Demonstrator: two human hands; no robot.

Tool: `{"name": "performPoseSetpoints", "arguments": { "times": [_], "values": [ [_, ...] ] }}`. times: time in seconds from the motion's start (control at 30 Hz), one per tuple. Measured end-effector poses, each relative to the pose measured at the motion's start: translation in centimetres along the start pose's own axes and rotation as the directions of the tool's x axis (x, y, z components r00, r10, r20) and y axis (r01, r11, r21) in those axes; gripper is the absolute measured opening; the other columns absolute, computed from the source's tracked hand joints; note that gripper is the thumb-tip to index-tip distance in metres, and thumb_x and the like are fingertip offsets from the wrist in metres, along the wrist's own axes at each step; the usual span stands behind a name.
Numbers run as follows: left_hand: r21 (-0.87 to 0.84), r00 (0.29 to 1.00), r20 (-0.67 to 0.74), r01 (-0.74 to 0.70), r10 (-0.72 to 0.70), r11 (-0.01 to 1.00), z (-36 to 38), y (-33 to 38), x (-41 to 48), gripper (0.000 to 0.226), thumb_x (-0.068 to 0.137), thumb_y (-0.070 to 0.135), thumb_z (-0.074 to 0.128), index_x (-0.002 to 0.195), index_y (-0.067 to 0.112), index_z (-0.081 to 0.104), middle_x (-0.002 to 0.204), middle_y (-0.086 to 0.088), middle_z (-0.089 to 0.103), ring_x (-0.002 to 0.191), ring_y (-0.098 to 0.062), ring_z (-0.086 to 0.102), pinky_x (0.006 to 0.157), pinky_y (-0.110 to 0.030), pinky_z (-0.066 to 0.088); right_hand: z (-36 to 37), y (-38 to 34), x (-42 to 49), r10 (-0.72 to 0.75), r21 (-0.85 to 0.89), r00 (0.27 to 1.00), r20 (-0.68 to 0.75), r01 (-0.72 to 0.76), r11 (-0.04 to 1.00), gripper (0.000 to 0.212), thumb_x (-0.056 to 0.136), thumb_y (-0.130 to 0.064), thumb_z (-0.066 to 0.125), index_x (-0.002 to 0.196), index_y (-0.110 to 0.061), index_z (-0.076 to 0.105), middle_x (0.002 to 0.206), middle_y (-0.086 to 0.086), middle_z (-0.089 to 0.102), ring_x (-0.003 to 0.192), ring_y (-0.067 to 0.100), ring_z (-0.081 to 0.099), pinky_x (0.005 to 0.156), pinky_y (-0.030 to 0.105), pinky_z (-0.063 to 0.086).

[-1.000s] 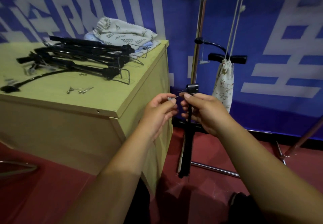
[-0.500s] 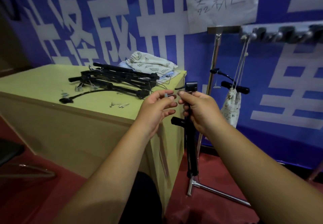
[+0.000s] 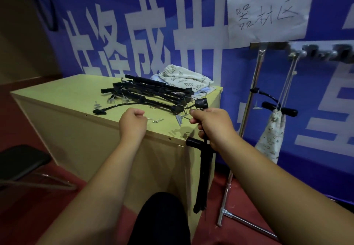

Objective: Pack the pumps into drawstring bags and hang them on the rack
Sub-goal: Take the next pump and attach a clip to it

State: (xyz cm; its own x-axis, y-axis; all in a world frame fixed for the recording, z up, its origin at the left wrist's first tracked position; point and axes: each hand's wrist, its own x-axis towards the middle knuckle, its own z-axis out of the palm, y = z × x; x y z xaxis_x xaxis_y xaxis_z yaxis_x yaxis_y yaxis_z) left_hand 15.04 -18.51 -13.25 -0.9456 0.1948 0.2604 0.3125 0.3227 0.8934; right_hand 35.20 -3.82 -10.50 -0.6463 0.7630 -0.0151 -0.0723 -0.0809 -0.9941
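The right hand grips a black pump near its top. The pump hangs with its long axis vertical, just off the table corner. The left hand is curled in a fist with nothing visible in it. The folded bags lie beyond both hands, past the heap of pumps — likely the free left hand's reach. A handwritten paper sign reads 器材区.
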Motion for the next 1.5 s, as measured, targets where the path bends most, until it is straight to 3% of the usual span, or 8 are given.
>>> {"name": "performPoseSetpoints", "arguments": {
  "times": [0.3, 0.47, 0.7, 0.83, 1.0, 1.17, 1.33, 1.5],
  "values": [
    [0.342, 0.998, 0.053, -0.047, 0.031, 0.939, 0.9, -1.7, 2.8, 0.026, 0.086, 0.024, 0.074, 0.111, 0.016, 0.073, 0.119, -0.007, 0.067, 0.1, -0.026, 0.063, 0.083, -0.029, 0.049, 0.9, 0.5, 0.4, 0.036, 0.037, 0.999, 0.022, -0.037, 0.999, 0.045, 0.099, -0.021, 0.079, 0.126, 0.012, 0.066, 0.071, 0.003, 0.073, 0.049, 0.01, 0.036, 0.044, 0.026, 0.032],
    [0.38, 0.999, 0.033, -0.051, 0.041, 0.924, 1.1, -1.2, 2.8, 0.007, 0.088, 0.018, 0.069, 0.091, 0.016, 0.075, 0.104, -0.007, 0.072, 0.09, -0.025, 0.065, 0.076, -0.029, 0.051, 0.8, 0.4, 0.5, 0.038, 0.045, 0.999, 0.025, -0.039, 0.998, 0.043, 0.1, -0.02, 0.078, 0.126, 0.011, 0.066, 0.07, 0.003, 0.073, 0.048, 0.009, 0.035, 0.044, 0.025, 0.031],
    [0.416, 0.998, 0.033, -0.055, 0.045, 0.908, 0.9, -0.4, 2.1, 0.023, 0.091, 0.007, 0.063, 0.07, 0.014, 0.065, 0.07, -0.006, 0.061, 0.067, -0.027, 0.051, 0.064, -0.028, 0.043, 0.6, 0.3, 0.3, 0.037, 0.035, 0.999, 0.038, -0.038, 0.999, 0.045, 0.1, -0.021, 0.078, 0.125, 0.013, 0.066, 0.07, 0.003, 0.072, 0.049, 0.011, 0.033, 0.046, 0.027, 0.03],
    [0.325, 1.0, -0.017, -0.014, 0.02, 0.946, 0.3, -0.1, 1.8, 0.032, 0.093, 0.01, 0.062, 0.062, 0.008, 0.061, 0.06, -0.006, 0.059, 0.063, -0.029, 0.057, 0.061, -0.028, 0.042, 0.3, 0.1, 0.0, 0.043, 0.031, 0.998, 0.046, -0.045, 0.999, 0.038, 0.101, -0.022, 0.077, 0.121, 0.009, 0.068, 0.071, 0.003, 0.071, 0.05, 0.011, 0.033, 0.046, 0.027, 0.03],
    [0.137, 1.0, -0.023, -0.006, 0.01, 0.991, -0.6, 0.9, 1.0, 0.011, 0.086, 0.014, 0.064, 0.082, 0.018, 0.074, 0.077, -0.003, 0.077, 0.077, -0.024, 0.075, 0.068, -0.031, 0.059, 0.0, 0.1, -0.3, 0.035, 0.045, 0.997, 0.064, -0.038, 0.998, 0.025, 0.101, -0.02, 0.077, 0.114, -0.001, 0.067, 0.072, 0.004, 0.071, 0.051, 0.012, 0.031, 0.046, 0.026, 0.028],
    [-0.091, 0.972, 0.178, -0.138, 0.152, 0.986, 0.1, 3.9, -1.6, 0.008, 0.095, 0.025, 0.074, 0.096, 0.028, 0.082, 0.081, 0.002, 0.079, 0.076, -0.012, 0.076, 0.065, -0.027, 0.06, -0.8, 0.4, -0.4, 0.009, 0.024, 0.998, 0.065, -0.011, 1.0, 0.037, 0.1, -0.022, 0.076, 0.121, 0.007, 0.067, 0.077, 0.005, 0.071, 0.052, 0.011, 0.033, 0.047, 0.028, 0.029],
    [-0.448, 0.902, 0.371, -0.034, 0.221, 0.893, 2.9, 6.5, -3.6, 0.013, 0.096, 0.007, 0.076, 0.101, 0.017, 0.081, 0.085, 0.001, 0.08, 0.079, -0.015, 0.075, 0.092, -0.034, 0.062, -2.4, 0.8, -0.4, -0.007, 0.014, 0.999, 0.054, 0.006, 1.0, 0.016, 0.101, -0.019, 0.074, 0.107, -0.004, 0.07, 0.082, 0.007, 0.074, 0.051, 0.012, 0.032, 0.049, 0.03, 0.027],
    [-0.466, 0.864, 0.428, -0.041, 0.265, 0.884, 5.5, 8.3, -5.1, 0.009, 0.1, 0.01, 0.071, 0.102, 0.013, 0.08, 0.087, -0.004, 0.077, 0.08, -0.017, 0.073, 0.093, -0.038, 0.063, -4.9, 1.4, -0.3, -0.052, 0.02, 0.999, 0.009, 0.052, 0.998, 0.012, 0.101, -0.019, 0.073, 0.103, -0.007, 0.073, 0.083, 0.005, 0.078, 0.053, 0.014, 0.034, 0.051, 0.031, 0.028]
  ]
}}
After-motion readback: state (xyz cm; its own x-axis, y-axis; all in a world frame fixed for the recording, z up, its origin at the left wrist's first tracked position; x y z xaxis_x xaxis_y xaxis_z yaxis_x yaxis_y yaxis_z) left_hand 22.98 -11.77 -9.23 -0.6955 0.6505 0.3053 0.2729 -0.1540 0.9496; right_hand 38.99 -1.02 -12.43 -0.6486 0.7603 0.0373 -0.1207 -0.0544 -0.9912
